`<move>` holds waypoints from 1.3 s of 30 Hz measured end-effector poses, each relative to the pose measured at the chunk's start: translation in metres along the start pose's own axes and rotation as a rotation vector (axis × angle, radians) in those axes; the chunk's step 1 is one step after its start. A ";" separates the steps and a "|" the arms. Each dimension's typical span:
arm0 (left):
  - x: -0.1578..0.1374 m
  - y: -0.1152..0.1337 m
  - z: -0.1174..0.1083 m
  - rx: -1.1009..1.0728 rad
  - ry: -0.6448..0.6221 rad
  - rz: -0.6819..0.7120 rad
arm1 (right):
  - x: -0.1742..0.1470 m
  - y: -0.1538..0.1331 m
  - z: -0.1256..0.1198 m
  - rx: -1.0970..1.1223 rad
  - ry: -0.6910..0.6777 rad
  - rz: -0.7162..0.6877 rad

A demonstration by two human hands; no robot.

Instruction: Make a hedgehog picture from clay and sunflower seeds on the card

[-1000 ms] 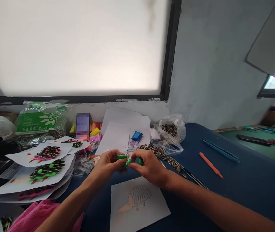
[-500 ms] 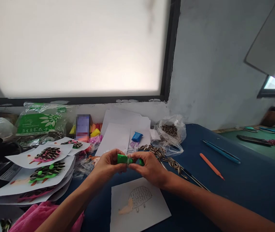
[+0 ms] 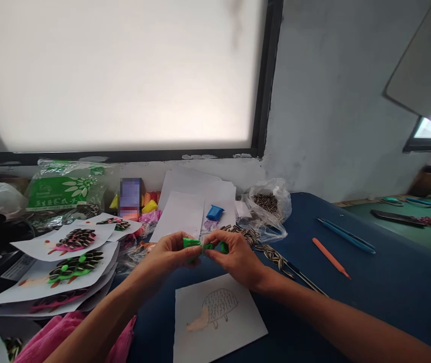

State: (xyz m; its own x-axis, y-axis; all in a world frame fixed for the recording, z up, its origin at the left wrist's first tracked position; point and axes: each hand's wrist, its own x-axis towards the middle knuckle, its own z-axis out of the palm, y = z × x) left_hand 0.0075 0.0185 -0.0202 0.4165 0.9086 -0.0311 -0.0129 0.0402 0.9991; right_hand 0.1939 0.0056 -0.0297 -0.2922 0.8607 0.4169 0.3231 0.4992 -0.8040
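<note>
My left hand grips a lump of green modelling clay, which seems to be in a clear wrapper. Close by on the right, my right hand is closed, its thumb and forefinger pinching the wrapper end or a small green bit. Another piece of green clay shows within the curled fingers of that hand. Below both hands lies white paper with a pencil-drawn hedgehog, its face covered in peach clay. Where the fingertips meet, details are too small to make out.
Finished seed hedgehog pictures are stacked at left beside a pink bag. Behind my hands are a blue clay packet, white sheets and a bag of sunflower seeds. Tweezers and an orange pen lie right.
The green lump in my left hand has turned and shows less of its face. My fingertips have shifted slightly at the wrapper, and the right-hand piece shows more.
</note>
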 end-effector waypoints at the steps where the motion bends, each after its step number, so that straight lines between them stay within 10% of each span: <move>1: 0.000 -0.001 0.000 0.008 0.014 -0.007 | -0.001 0.000 0.001 0.014 -0.022 -0.012; 29: 0.004 -0.009 0.003 -0.103 0.026 -0.046 | -0.002 0.004 0.004 0.077 0.036 -0.010; 39: 0.005 -0.007 -0.007 -0.188 0.164 -0.077 | 0.008 -0.006 -0.008 0.534 -0.003 0.432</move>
State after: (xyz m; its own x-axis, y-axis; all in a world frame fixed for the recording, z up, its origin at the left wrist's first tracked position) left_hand 0.0034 0.0256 -0.0272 0.2703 0.9544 -0.1266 -0.1621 0.1747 0.9712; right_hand 0.1963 0.0104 -0.0178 -0.2395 0.9708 0.0118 -0.0763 -0.0067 -0.9971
